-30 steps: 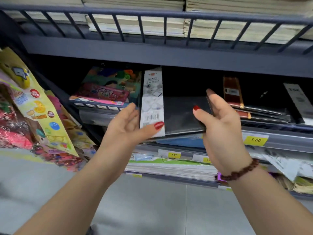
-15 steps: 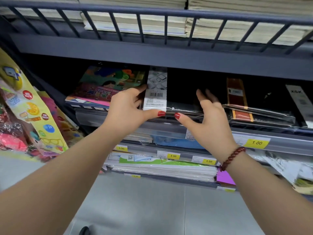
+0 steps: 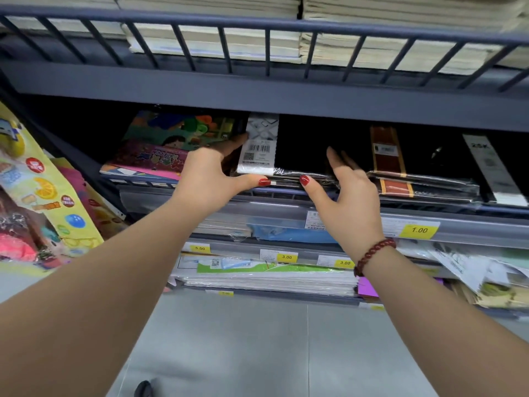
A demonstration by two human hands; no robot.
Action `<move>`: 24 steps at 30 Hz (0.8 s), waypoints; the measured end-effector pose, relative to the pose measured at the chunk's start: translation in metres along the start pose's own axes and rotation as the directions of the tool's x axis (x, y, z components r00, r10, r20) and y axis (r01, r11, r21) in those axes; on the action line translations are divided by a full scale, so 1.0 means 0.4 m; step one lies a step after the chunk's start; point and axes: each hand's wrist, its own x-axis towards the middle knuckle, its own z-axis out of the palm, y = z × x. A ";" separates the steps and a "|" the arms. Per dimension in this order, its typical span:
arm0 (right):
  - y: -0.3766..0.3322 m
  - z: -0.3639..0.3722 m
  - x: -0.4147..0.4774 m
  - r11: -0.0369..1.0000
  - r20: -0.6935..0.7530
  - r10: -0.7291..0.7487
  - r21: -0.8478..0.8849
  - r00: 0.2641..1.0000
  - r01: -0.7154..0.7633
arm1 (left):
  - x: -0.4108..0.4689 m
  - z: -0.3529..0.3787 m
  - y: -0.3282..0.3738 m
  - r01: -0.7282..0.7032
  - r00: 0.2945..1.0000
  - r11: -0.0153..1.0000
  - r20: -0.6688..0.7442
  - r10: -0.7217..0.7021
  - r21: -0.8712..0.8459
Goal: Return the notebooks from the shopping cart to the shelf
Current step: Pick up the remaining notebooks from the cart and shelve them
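A black notebook [image 3: 300, 150] in clear wrap, with a white barcode band [image 3: 259, 150], lies flat on a stack on the dark middle shelf [image 3: 286, 196]. My left hand [image 3: 209, 179] lies along its left edge with straight fingers, thumb against the front edge. My right hand [image 3: 349, 202], with a red bead bracelet, has its spread fingers on the notebook's right part and its thumb touching the front edge. The shopping cart is out of view.
Colourful children's books [image 3: 160, 147] lie left of the notebook, brown-banded black notebooks [image 3: 400, 179] right of it. The railed upper shelf [image 3: 266, 24] holds paper stacks. Lower shelves carry price tags [image 3: 419, 230]. Hanging toy packs [image 3: 37, 196] crowd the left side.
A second ago both hands held the notebook tilted in front of the shelf. It now lies flat on the stack, pushed deeper in, with both hands resting at its front edge.
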 end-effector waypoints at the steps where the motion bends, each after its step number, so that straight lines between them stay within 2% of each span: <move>1: 0.000 -0.001 -0.003 1.000 0.016 -0.002 0.004 1.000 0.002 | -0.002 0.001 0.001 -0.005 1.000 0.999 0.008 0.004 0.038; 5: -0.008 -0.026 -0.045 0.998 0.115 -0.060 -0.017 0.992 0.062 | -0.030 0.007 -0.012 -0.071 0.997 0.983 0.054 0.062 0.169; 8: -0.019 -0.061 -0.099 0.992 0.197 -0.079 -0.084 0.977 0.097 | -0.086 0.000 -0.028 -0.148 0.988 0.970 0.074 0.136 0.193; 12: -0.077 -0.155 -0.181 0.970 0.233 -0.116 -0.183 0.966 0.161 | -0.200 -0.077 -0.007 -0.213 0.973 0.962 0.126 0.193 0.172; 16: -0.133 -0.268 -0.273 0.910 0.256 -0.147 -0.343 0.955 0.232 | -0.317 -0.176 0.036 -0.271 0.960 0.929 0.144 0.241 0.251; 20: -0.182 -0.382 -0.348 0.858 0.274 -0.186 -0.422 0.944 0.292 | -0.429 -0.260 0.081 -0.284 0.959 0.895 0.089 0.270 0.344; 24: -0.202 -0.471 -0.425 0.816 0.283 -0.281 -0.433 0.917 0.383 | -0.566 -0.307 0.112 -0.215 0.976 0.877 0.066 0.207 0.430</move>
